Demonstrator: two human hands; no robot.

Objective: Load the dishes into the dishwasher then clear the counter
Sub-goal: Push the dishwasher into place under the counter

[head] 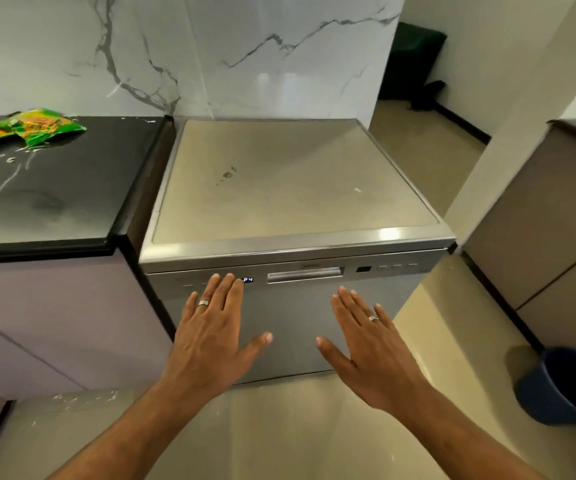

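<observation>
Okay, I see both hands spread flat and empty, left hand [210, 336] and right hand [371, 351], in front of the shut door of the dishwasher [293, 306]. Its display [247, 280] by my left fingertips reads "P4". Steel-grey and boxy, it stands right of the black counter [54, 188], where green snack packets [42, 126] lie.

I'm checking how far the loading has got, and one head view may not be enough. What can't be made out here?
- Inside of the dishwasher: hidden by its closed door, so any dishes can't be seen.
- Display: partly covered by the left hand.
- Right-side panel buttons: too small and blurred to read.
- Snack packets: one is cut by the left edge, print blurred.
- Blue bucket: cut off at the right edge.
- Whether the right hand touches the door: unclear.
</observation>
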